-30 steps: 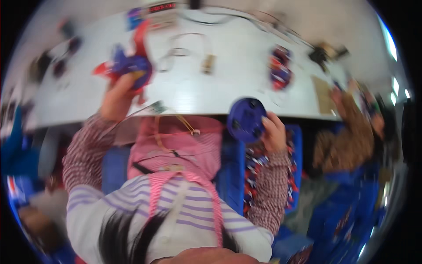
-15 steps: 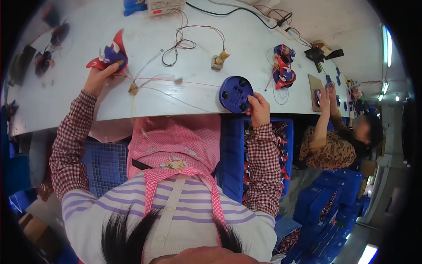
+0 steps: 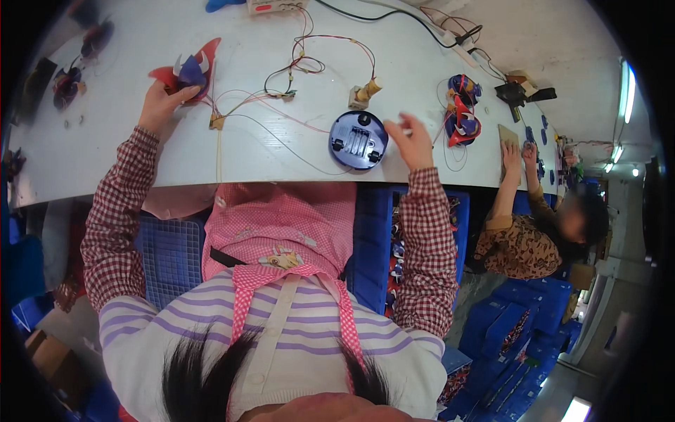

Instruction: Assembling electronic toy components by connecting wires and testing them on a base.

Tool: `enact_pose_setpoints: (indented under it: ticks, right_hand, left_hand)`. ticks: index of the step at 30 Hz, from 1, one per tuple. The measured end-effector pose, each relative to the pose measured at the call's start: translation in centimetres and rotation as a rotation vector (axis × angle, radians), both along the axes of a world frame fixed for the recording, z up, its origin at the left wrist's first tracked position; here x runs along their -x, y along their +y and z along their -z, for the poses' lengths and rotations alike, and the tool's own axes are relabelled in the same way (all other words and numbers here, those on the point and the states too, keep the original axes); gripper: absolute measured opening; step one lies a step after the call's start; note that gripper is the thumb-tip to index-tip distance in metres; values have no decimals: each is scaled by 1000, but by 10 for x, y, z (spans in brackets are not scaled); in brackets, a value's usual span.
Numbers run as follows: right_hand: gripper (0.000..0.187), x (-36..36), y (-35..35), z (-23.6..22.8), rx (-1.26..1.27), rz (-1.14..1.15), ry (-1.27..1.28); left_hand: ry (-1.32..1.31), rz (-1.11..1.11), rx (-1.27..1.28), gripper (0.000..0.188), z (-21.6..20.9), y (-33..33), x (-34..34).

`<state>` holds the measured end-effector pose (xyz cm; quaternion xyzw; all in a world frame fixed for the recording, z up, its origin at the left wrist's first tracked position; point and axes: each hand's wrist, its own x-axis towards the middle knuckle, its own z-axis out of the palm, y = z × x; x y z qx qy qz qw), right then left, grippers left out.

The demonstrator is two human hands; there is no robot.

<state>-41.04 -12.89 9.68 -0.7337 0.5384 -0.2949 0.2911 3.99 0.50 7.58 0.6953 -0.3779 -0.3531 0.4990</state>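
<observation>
Round blue disc [image 3: 358,140] lies on the white table [image 3: 126,148], right hand [image 3: 411,141] released just beside it; left hand [image 3: 160,105] grasps a red-and-blue toy [image 3: 188,70] far left.

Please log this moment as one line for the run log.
left hand: on red-blue toy part | right hand: open, beside round blue base | surface: white table

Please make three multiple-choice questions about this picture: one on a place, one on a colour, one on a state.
1. Where does the round disc lie?
A. on the white table
B. in a blue crate
C. on the floor

2. What colour are the person's sleeves?
A. plain green
B. red and white checked
C. black

3. What is the left hand doing?
A. hanging free
B. touching the red and blue toy part
C. holding scissors

Answers:
1 A, it rests flat on the tabletop.
2 B, both forearms show it.
3 B, fingers rest on it.
</observation>
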Motion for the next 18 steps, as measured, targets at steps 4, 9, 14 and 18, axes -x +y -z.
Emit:
enact_pose_setpoints:
  ticks: [4, 9, 14, 18]
  right_hand:
    - [41, -47, -29, -1, 393, -193, -81]
    - [37, -74, -39, -19, -176, -24, -220]
    - [20, -50, -14, -53, -224, -91, -589]
    - [18, -42, 21, -55, -172, -58, -401]
  left_hand:
    - [11, -68, 22, 47, 4, 2, -6]
    - [-74, -403, 87, 39, -19, 40, 15]
    - [68, -34, 420, 25, -49, 65, 123]
    - [-498, 460, 411, 29, -42, -17, 205]
